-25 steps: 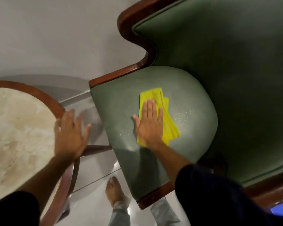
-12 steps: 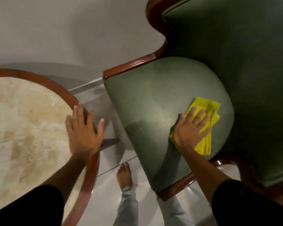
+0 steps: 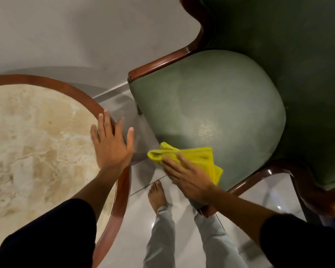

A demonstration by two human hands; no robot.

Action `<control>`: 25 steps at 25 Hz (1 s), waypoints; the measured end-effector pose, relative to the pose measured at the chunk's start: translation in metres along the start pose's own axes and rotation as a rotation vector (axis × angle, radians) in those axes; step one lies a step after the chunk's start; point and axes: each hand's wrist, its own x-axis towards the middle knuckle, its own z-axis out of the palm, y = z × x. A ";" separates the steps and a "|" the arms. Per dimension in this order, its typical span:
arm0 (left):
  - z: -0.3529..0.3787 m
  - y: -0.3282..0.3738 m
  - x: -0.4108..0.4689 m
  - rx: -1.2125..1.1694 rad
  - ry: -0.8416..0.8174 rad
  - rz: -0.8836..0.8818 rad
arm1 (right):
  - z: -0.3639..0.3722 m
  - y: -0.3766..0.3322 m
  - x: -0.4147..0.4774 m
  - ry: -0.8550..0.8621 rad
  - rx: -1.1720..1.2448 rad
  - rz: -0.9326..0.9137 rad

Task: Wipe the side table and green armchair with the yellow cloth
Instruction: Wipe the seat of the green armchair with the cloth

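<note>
Right hand (image 3: 190, 178) lies flat and open, pressing the folded yellow cloth (image 3: 197, 157) against the near left edge of the green armchair (image 3: 211, 105) seat, the cloth's left end hanging past that edge. Left hand (image 3: 111, 144), fingers spread and holding nothing, rests on the right rim of the round side table (image 3: 122, 190), just beside the chair.

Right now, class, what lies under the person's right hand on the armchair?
Under the right hand lies the folded yellow cloth, pressed on the green armchair's padded arm near its lower edge. The cloth's covered part and the upholstery beneath cannot be seen.
</note>
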 end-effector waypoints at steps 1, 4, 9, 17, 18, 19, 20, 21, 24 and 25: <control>0.001 0.000 0.000 0.001 0.006 0.002 | 0.009 0.004 -0.025 0.071 0.052 0.033; 0.005 -0.001 0.002 0.007 0.012 -0.014 | 0.018 0.067 -0.038 0.202 0.244 0.399; 0.011 -0.004 0.000 0.019 0.049 0.022 | 0.031 0.176 -0.017 0.196 0.561 1.175; 0.012 -0.002 -0.001 0.020 0.053 -0.004 | 0.004 0.014 -0.034 0.249 0.779 1.883; 0.013 -0.002 0.000 0.022 0.064 0.005 | -0.002 0.000 -0.026 0.213 0.780 1.837; 0.013 -0.003 0.000 0.030 0.070 0.009 | -0.005 -0.006 -0.027 0.156 0.817 1.825; 0.014 -0.004 0.000 0.037 0.070 0.016 | -0.008 0.003 -0.034 0.143 0.847 1.852; 0.014 -0.005 0.000 0.041 0.075 0.027 | -0.011 0.020 -0.044 0.186 0.842 1.882; 0.012 -0.004 -0.001 0.064 0.091 0.038 | -0.004 0.087 -0.072 0.226 0.701 1.851; 0.012 -0.004 -0.001 0.058 0.094 0.042 | 0.002 0.110 -0.074 0.195 0.723 1.827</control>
